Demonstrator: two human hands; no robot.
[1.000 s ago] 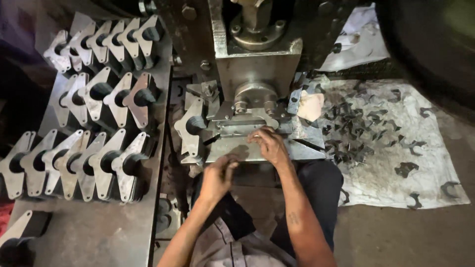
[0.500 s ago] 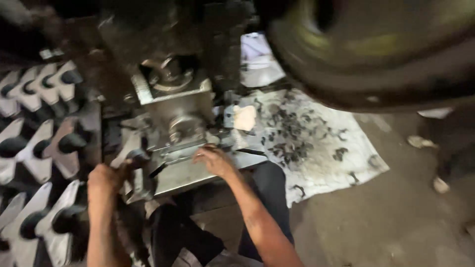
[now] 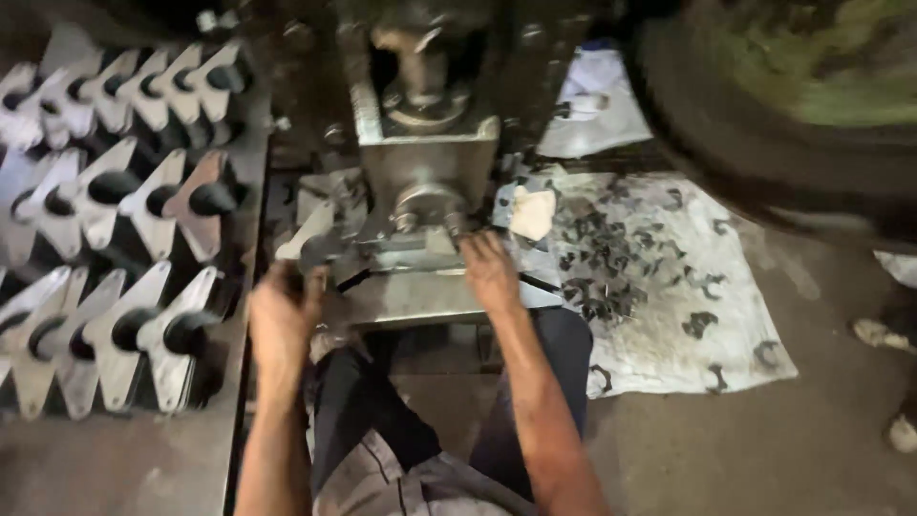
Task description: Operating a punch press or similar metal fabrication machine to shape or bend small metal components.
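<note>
Fingers: left hand (image 3: pixel 284 320) grasping one metal bracket (image 3: pixel 308 239) | right hand (image 3: pixel 490 272) resting flat on press (image 3: pixel 425 172)

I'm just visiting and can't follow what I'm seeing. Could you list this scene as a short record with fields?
Left hand: grips a flat metal bracket at the press's left side
Right hand: rests on the press bed, fingers at the die
Left rack: rows of like brackets on edge
Right: cloth strewn with dark metal scraps
Image: motion-blurred
</note>
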